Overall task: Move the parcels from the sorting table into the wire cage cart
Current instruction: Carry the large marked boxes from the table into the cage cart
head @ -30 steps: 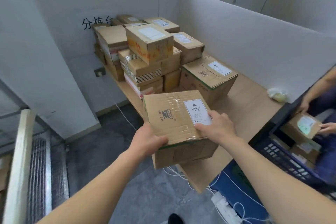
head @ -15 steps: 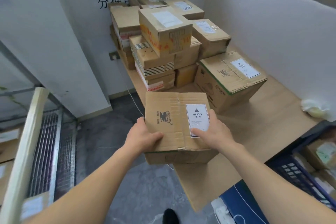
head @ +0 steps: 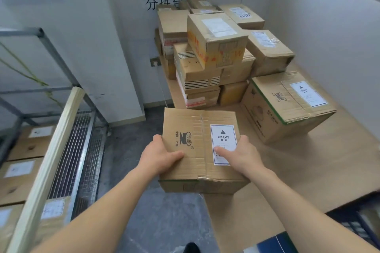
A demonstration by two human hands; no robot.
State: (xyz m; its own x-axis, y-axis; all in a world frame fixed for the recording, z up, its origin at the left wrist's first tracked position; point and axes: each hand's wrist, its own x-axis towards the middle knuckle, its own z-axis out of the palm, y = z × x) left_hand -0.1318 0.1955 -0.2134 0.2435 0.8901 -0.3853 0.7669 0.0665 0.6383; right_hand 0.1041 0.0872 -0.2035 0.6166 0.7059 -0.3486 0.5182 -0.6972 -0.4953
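Cardboard box (head: pixel 191 129), brown and taped along its top seam, is held between both hands. It straddles the left edge of the table (head: pixel 329 160) toward the near-left corner, so its left part hangs over the grey floor (head: pixel 127 160). Whether its base touches the tabletop cannot be told. A white label (head: pixel 224 137) reading HEAVY is stuck on the right half of its top, with a printed logo on the left half.

The left hand (head: pixel 160 156) grips the box's left side, thumb laid across the top below the logo, fingers curled down out of sight. The right hand (head: pixel 244 156) grips the right side, thumb lying over the label's lower part, fingers curled round that side.

Just beyond, toward the tabletop's right edge, stands a bigger box (head: pixel 287 104) with green trim and a HEAVY label of its own. Behind it a pile (head: pixel 213 47) of taped parcels fills the far-left corner, stacked several high against the white wall, beside black lettering (head: pixel 162 3).

Left of the table, across the strip of floor, stands the cart (head: pixel 82 150), with a wire mesh side, a grey metal frame and a pale bar along its near top. Labelled cartons (head: pixel 20 170) lie inside it. A dark shoe tip (head: pixel 191 247) shows at the bottom edge.
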